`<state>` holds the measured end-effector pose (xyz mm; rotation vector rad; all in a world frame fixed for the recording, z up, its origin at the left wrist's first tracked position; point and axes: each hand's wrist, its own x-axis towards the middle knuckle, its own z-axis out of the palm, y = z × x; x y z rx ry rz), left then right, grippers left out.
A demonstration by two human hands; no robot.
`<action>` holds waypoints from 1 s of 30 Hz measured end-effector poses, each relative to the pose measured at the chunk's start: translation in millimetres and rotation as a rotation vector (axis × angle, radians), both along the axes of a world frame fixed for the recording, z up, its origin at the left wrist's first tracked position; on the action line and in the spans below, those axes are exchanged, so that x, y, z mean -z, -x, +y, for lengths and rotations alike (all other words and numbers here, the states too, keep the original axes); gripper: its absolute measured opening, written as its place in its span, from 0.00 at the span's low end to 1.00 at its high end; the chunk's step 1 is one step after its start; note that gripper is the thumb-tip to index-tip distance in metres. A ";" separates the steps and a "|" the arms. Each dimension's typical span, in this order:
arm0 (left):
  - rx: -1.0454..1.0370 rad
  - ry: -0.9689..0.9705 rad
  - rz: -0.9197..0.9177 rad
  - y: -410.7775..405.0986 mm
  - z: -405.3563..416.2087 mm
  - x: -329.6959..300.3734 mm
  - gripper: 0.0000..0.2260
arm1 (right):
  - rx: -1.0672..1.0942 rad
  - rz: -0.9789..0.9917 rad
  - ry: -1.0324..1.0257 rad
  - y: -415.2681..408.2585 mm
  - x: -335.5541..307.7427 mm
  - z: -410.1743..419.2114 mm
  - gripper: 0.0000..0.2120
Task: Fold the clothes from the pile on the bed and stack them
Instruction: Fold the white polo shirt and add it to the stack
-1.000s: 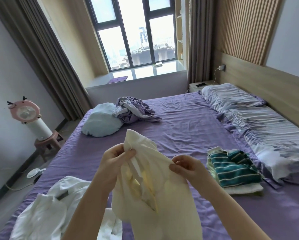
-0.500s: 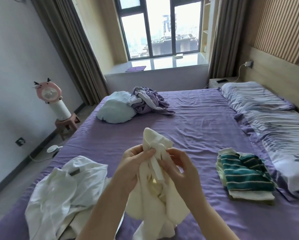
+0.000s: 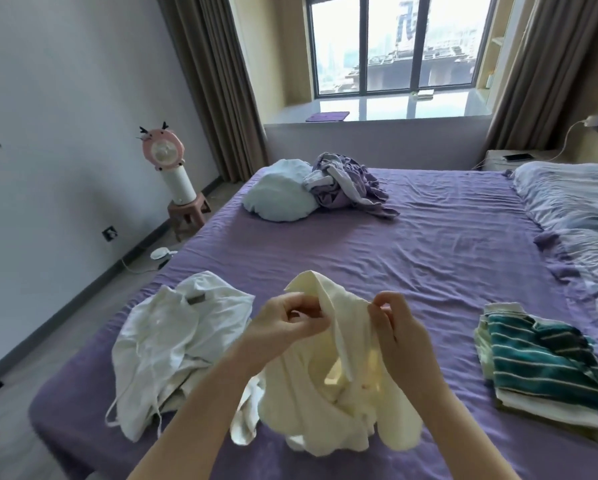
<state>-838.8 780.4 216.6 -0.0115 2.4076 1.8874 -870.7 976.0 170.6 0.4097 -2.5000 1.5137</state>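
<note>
I hold a cream-coloured garment point(image 3: 328, 407) up over the near part of the purple bed point(image 3: 429, 258). My left hand point(image 3: 287, 323) pinches its upper edge on the left, and my right hand point(image 3: 394, 327) pinches the edge on the right. The cloth hangs down in loose folds between my forearms, its lower part bunched on the sheet. To the left lies a crumpled white garment point(image 3: 173, 344) with cords. A folded stack point(image 3: 539, 362) with a green striped piece on top sits on the right.
A pale blue cushion point(image 3: 280, 195) and a heap of lilac clothes point(image 3: 346, 185) lie at the bed's far side. Pillows point(image 3: 581, 209) line the right edge. A pink fan on a stool point(image 3: 173, 174) stands by the left wall. Floor runs along the bed's left side.
My hands have drawn apart again after meeting at the garment's top, and the cloth has sunk lower toward the bed. The view has swung left and down.
</note>
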 end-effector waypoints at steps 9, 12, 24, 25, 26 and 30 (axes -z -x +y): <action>-0.071 0.758 -0.020 10.6 -84.8 -20.8 0.22 | -0.127 -0.295 -0.289 23.8 -45.1 37.4 0.16; -0.080 0.635 0.042 8.4 -98.7 -29.5 0.06 | -0.050 -0.312 -0.262 13.3 -60.4 42.7 0.13; -0.033 0.255 0.456 -26.0 -98.0 -112.2 0.11 | 0.302 0.158 -0.094 -78.1 -153.4 18.6 0.07; -0.017 0.268 0.482 -29.1 -98.4 -120.8 0.14 | 0.316 0.194 -0.095 -85.7 -160.3 16.4 0.08; 0.000 0.285 0.511 -31.8 -98.9 -128.6 0.16 | 0.325 0.234 -0.095 -92.6 -166.9 14.6 0.08; 0.059 0.296 0.587 -43.1 -104.5 -153.6 0.14 | 0.330 0.308 -0.098 -112.6 -187.8 11.0 0.02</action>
